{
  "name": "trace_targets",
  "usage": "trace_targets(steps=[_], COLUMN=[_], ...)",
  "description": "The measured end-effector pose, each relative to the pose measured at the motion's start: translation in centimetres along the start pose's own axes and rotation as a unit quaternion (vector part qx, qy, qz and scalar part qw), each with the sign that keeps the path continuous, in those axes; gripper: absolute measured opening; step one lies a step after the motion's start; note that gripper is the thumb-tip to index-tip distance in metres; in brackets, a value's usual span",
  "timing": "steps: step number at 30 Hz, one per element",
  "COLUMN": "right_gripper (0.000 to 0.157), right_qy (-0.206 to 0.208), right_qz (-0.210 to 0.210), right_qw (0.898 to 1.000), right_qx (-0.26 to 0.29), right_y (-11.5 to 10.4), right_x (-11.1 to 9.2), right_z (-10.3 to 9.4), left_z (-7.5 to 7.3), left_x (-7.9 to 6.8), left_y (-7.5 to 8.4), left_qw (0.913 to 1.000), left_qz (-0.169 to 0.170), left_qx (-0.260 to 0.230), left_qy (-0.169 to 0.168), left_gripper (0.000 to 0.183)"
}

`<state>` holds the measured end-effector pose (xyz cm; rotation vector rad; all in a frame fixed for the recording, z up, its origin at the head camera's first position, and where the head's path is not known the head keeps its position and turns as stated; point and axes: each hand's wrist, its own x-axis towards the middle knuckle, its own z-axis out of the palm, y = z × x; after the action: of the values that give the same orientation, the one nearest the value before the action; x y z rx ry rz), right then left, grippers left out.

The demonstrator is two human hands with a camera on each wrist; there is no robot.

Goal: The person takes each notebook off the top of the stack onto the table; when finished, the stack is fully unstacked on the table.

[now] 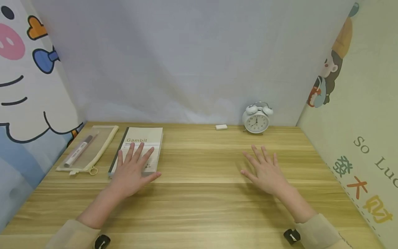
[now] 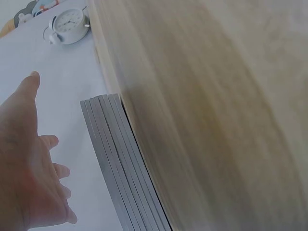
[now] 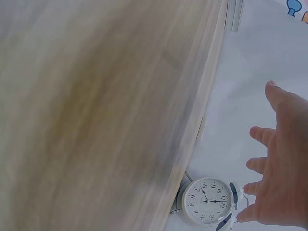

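hovering with left hand point(image 1: 130, 175) released, fingers spread, above notebooks point(image 1: 147, 134) | hovering with right hand point(image 1: 268, 175) likewise, near alarm clock point(image 1: 256, 122)

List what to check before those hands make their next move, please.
1. Empty left hand: ok, spread and holding nothing.
2. Empty right hand: ok, also spread and holding nothing.
3. Full head view of the notebooks: not ok, the left hand hides part.
4. Upright clock: ok, standing.
5. Closed pouch: cannot tell, its zip shows too little detail.
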<state>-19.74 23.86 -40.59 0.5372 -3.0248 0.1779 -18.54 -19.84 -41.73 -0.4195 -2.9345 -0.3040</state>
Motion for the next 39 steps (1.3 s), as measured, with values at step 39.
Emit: trace_targets(steps=[39], right_gripper=[0.070], right_qy=[0.081], right_qz=[-0.056], right_qw=[0.995], right_qx=[0.004], right_y=[-3.8], right_x=[4.3], right_z=[-5.5], left_z=[-4.6], left_x=[1.8], left_y=[-3.3], left_qw=[0.9980], left_qz=[0.008], left_qx=[0.042], left_qy=[0.045], left_gripper=[0.086])
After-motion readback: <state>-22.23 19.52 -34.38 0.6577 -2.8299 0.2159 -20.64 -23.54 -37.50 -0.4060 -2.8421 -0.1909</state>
